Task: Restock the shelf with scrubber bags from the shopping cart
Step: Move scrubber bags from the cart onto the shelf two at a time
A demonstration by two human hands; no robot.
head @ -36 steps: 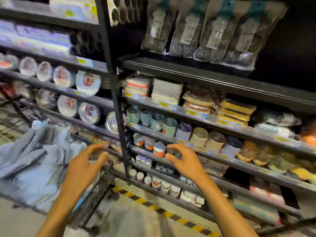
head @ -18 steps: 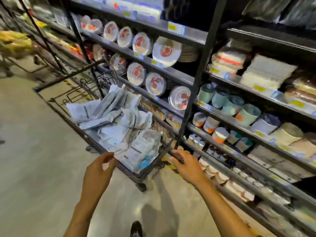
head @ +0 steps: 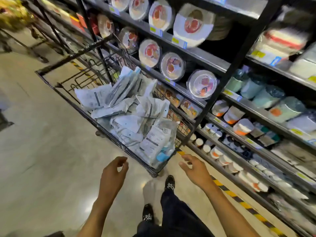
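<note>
A black wire shopping cart (head: 56, 86) stands in the aisle ahead of me, beside the shelving. Several grey-white scrubber bags (head: 130, 110) lie piled in its basket. My left hand (head: 113, 170) hovers just short of the cart's near corner, fingers loosely curled, holding nothing. My right hand (head: 195, 168) hangs in the air to the right of that corner, fingers relaxed and empty. Neither hand touches the cart or a bag.
Black metal shelving (head: 213, 67) runs along the right, stocked with wrapped plates (head: 193, 24), cups and bowls (head: 242, 127). A yellow-black floor stripe (head: 239, 200) runs along its base. My feet in black shoes (head: 169, 183) stand behind the cart on pale floor (head: 42, 151).
The view has swung left and down from the shelf to the cart. My right hand has let go of the cart's rim and both hands have drawn back from the cart.
</note>
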